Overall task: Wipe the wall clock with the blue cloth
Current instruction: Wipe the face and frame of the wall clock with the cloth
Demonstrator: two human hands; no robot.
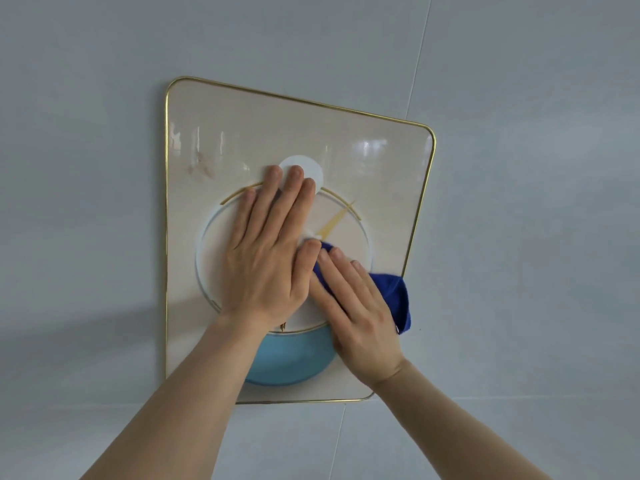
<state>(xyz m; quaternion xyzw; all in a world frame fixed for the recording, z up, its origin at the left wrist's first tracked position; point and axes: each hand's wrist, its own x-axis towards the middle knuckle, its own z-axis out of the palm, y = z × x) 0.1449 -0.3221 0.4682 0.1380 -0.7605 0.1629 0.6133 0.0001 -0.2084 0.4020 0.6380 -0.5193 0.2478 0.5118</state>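
1. Hands at work on a wall clock [374,161] — a cream, gold-rimmed panel hanging on a pale grey tiled wall [104,133], filling the middle of the view, with both of the person's bare forearms reaching up to it from the near edge.

2. Pressing flat against the left half of the round dial, the left hand [266,251] is lying with its fingers released and spread, gripping nothing and apparently steadying the clock, its fingertips overlapping a white disc [311,166] above the dial.

3. Working on the right, the right hand [356,306] is pinning the blue cloth [398,296] against the lower right of the dial, fingers laid over it and pressing rather than clenching; a loose fold of cloth is spilling out to the right past the clock's gold edge.

4. Judging progress: wiping is clearly under way, with the cloth sitting just below the dial's centre, near the base of a gold clock hand [334,223] that is pointing up and to the right.

5. Faint brownish smudges [201,164] are showing on the upper left of the panel — so that area, at least, seems to be waiting for the cloth. Whether the rest is already clean cannot be told from the glossy surface.

6. Counting what is showing: one clock, one cloth, two hands, one white disc, one turquoise disc [291,362] below the dial, and one clock hand in plain sight, with any others hidden under the hands.
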